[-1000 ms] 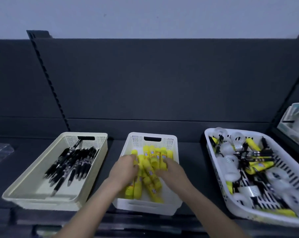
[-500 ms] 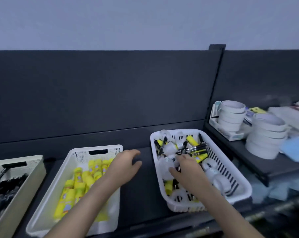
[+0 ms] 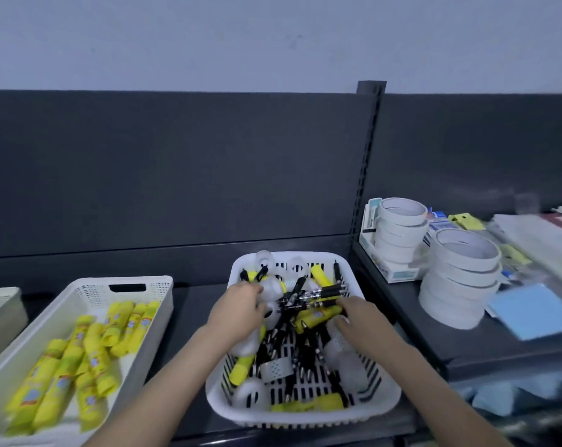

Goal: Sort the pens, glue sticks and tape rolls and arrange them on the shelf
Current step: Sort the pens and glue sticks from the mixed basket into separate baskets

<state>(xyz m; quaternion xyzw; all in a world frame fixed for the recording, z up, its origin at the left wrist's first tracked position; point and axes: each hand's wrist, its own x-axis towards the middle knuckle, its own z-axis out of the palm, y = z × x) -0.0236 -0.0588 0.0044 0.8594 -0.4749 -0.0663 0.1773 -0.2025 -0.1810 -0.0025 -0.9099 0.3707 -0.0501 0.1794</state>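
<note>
Head view: on the dark shelf stands a white basket with pens, glue sticks and tape rolls all mixed. The person's left hand and right hand reach inside, with the fingers bent. Whether they grasp anything I cannot tell. A tray to the left holds only glue sticks.

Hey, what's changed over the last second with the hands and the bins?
Both hands came out of the glue stick bin and moved right into the mixed basket: the right hand first, then the left hand. Whether either grips anything is unclear. The glue sticks, bin and basket stayed put.
</note>
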